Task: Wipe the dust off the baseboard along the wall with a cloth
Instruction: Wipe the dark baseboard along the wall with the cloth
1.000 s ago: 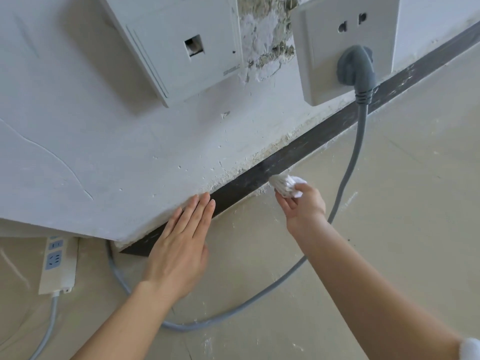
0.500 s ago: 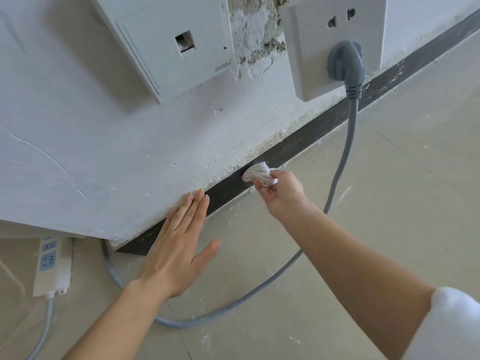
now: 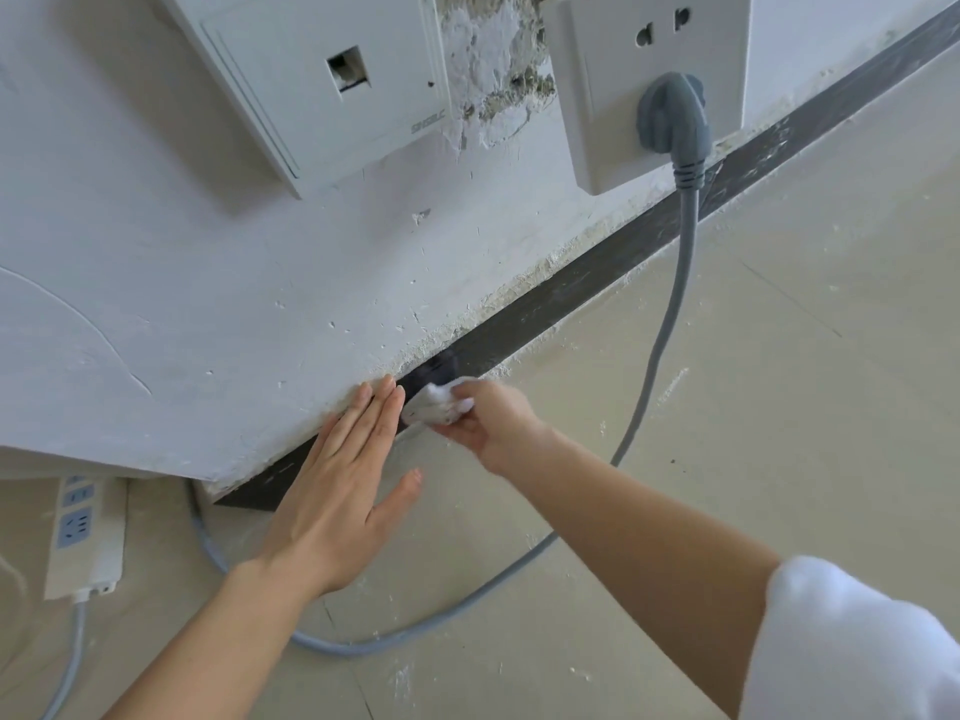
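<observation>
A dark baseboard (image 3: pixel 587 280) runs diagonally along the foot of the white wall, dusty with plaster specks toward the upper right. My right hand (image 3: pixel 493 418) grips a small bunched white cloth (image 3: pixel 434 405) and holds it against the baseboard. My left hand (image 3: pixel 345 480) lies flat with straight fingers, its fingertips resting on the lower edge of the wall just left of the cloth. The hand covers part of the baseboard.
A grey plug (image 3: pixel 672 116) sits in a white wall socket (image 3: pixel 649 70); its grey cable (image 3: pixel 660 356) hangs across the baseboard and loops over the floor under my right forearm. A white panel (image 3: pixel 322 80) juts from the wall. A power strip (image 3: pixel 83 532) lies at left.
My right hand has slid the cloth leftward and down along the baseboard until it sits next to my left fingertips. My left thumb has spread out.
</observation>
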Demonstrator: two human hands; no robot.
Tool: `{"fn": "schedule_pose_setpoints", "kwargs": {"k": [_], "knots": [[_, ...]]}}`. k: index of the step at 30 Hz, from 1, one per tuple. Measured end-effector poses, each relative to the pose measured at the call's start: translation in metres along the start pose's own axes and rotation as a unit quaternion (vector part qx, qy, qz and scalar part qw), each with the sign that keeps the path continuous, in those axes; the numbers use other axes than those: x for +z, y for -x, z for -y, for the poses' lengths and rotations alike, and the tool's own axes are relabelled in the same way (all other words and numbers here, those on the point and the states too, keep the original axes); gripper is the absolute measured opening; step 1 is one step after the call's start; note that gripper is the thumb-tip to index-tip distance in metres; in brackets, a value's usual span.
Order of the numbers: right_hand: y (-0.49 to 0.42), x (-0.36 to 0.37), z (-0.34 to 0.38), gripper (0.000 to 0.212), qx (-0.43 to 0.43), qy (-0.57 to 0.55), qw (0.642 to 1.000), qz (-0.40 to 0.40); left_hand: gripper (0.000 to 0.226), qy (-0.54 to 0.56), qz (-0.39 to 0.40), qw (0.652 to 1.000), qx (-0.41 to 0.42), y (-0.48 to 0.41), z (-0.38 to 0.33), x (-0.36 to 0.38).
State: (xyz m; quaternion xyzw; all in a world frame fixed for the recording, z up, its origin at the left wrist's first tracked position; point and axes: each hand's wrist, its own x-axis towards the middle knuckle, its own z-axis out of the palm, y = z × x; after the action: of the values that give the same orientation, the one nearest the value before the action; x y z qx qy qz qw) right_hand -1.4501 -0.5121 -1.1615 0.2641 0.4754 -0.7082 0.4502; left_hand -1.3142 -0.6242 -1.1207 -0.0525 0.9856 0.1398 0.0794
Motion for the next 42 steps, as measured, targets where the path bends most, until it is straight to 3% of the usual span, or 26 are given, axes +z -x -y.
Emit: {"fn": "schedule_pose_setpoints", "kwargs": {"k": [5, 9, 11, 14, 16, 22, 26, 29, 34, 37, 42], "knots": [[0.001, -0.033, 0.05, 0.008, -0.097, -0.144, 0.976, -0.129, 0.076, 0.021, 0.006, 1.0, -0.006, 0.0, -0.001, 0.0], [0.009, -0.045, 0.038, 0.014, -0.125, -0.217, 0.96, -0.122, 0.077, 0.011, 0.006, 1.0, -0.005, -0.001, -0.001, 0.0], [0.008, -0.039, 0.012, 0.02, -0.081, -0.165, 0.976, -0.116, 0.078, 0.01, 0.007, 1.0, -0.008, 0.0, -0.002, 0.0], [0.011, -0.017, -0.025, 0.025, 0.011, -0.064, 0.998, -0.027, 0.079, 0.006, 0.006, 1.0, -0.013, 0.0, -0.004, -0.002], [0.011, -0.003, -0.024, 0.024, 0.0, -0.034, 0.999, 0.013, 0.08, 0.005, 0.009, 1.0, -0.013, 0.0, -0.003, -0.004], [0.026, -0.014, 0.054, 0.014, -0.068, -0.141, 0.987, -0.018, 0.08, 0.013, 0.017, 1.0, -0.011, 0.001, -0.003, -0.006], [0.025, -0.041, 0.061, 0.018, -0.108, -0.246, 0.961, -0.068, 0.08, 0.013, 0.018, 1.0, -0.018, 0.0, -0.005, -0.004], [0.012, -0.046, 0.034, 0.019, -0.07, -0.171, 0.978, -0.097, 0.081, 0.006, 0.02, 1.0, -0.021, -0.001, -0.005, -0.003], [-0.001, -0.009, -0.041, 0.021, 0.04, 0.0, 0.999, 0.006, 0.08, 0.001, 0.022, 0.999, -0.037, 0.0, -0.01, -0.005], [-0.011, 0.01, -0.049, 0.031, 0.026, -0.012, 0.999, 0.042, 0.08, 0.004, 0.022, 0.999, -0.042, 0.0, -0.011, -0.006], [-0.012, -0.019, 0.019, 0.018, -0.079, -0.038, 0.994, -0.059, 0.083, -0.009, 0.014, 0.999, -0.037, -0.002, -0.011, -0.005]]}}
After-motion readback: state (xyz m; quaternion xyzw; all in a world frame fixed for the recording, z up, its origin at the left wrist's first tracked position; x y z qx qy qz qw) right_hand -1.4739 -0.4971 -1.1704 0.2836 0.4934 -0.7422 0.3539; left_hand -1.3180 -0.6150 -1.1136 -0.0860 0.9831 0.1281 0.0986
